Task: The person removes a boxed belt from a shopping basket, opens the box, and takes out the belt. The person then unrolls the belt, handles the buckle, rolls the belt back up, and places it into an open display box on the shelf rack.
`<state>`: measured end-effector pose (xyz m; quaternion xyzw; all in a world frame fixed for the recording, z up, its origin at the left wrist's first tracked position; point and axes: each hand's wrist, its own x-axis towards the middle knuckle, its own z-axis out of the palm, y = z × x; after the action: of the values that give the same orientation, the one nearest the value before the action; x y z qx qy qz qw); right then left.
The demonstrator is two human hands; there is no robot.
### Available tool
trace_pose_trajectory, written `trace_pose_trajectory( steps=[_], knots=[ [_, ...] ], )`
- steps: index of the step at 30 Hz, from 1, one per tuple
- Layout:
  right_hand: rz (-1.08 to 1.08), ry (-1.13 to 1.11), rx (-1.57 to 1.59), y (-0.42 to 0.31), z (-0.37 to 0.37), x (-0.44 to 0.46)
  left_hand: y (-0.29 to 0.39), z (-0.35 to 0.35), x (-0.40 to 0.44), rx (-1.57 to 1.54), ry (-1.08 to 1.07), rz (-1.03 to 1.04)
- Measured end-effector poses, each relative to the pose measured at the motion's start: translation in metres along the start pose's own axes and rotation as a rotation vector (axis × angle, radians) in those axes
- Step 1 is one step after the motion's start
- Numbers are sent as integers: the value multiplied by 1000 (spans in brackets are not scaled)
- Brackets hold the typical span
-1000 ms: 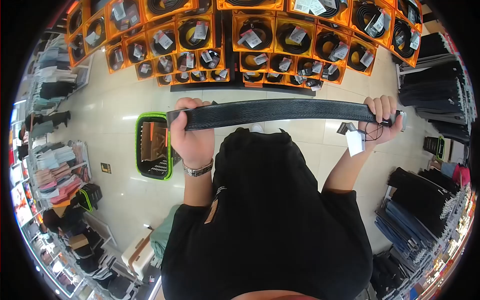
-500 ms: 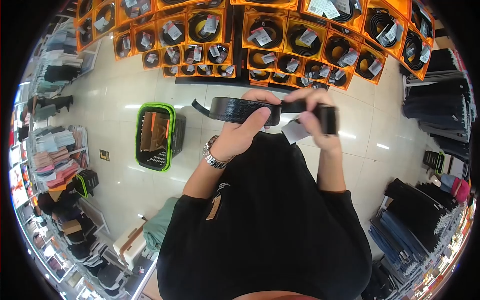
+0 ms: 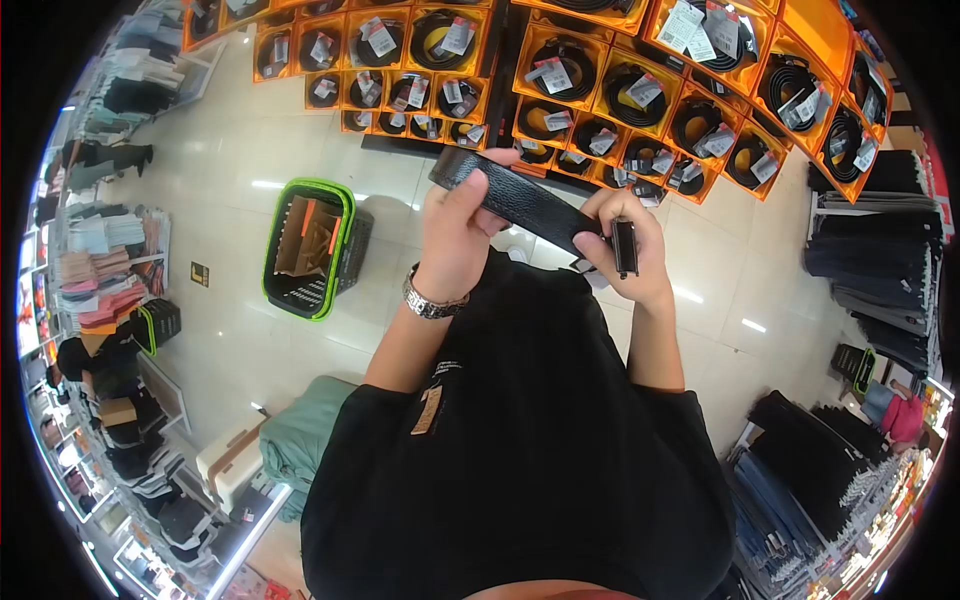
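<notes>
A black leather belt (image 3: 530, 207) stretches between my two hands in front of my chest, sloping down to the right. My left hand (image 3: 455, 215), with a metal watch on its wrist, is closed around the belt's looped part, thumb on top. My right hand (image 3: 632, 245) grips the other end beside the dark rectangular buckle (image 3: 624, 249), which stands out from the fingers. Part of a tag shows below the belt near my right thumb; most of it is hidden.
Ahead stands a rack of orange boxes (image 3: 560, 70) holding coiled, tagged belts. On the tiled floor to the left is a green-rimmed black basket (image 3: 347, 235) with a cardboard piece inside. Clothes racks (image 3: 860, 240) line both sides. Green fabric (image 3: 305, 430) lies at lower left.
The belt has gone from a loose coil to a slanted stretch between my hands. My left hand has moved left and up; the buckle has turned upright in my right hand. The view has shifted slightly.
</notes>
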<state>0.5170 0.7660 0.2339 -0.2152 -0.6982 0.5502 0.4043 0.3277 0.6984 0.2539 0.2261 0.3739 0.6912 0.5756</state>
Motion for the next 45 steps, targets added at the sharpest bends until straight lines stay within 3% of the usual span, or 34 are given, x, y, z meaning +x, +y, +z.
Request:
trace_pose_trajectory(
  steps=[2,5,7,14,19,21,23,27,29,32,39,45],
  knots=[
    [6,-31,-8,0,-5,-4,4,1,2,-83,93,39],
    [63,-60,-15,-1,-17,-12,7,-16,11,-181,30,88],
    [78,-81,-48,-2,-28,-18,7,-15,12,-126,132,97],
    [313,-151,-228,-2,-52,-29,13,-23,11,-116,119,145],
    [276,-117,-222,7,-46,-26,-1,-10,6,-63,-8,77],
    [267,-93,-200,7,-34,-22,-8,-3,3,-7,-47,74],
    [215,-37,-165,5,-18,-14,-17,2,1,313,-63,93],
    [185,33,-142,-2,9,-1,-36,8,-6,445,-235,121],
    [122,48,-135,2,11,-2,-37,8,-7,430,-199,105],
    [36,39,-186,0,8,-5,-31,0,3,-90,-36,-44],
    [135,-56,-267,9,-26,-31,-15,-15,14,-143,117,63],
    [273,-66,-255,3,-39,-42,-25,-1,9,-101,-37,1]
  ],
)
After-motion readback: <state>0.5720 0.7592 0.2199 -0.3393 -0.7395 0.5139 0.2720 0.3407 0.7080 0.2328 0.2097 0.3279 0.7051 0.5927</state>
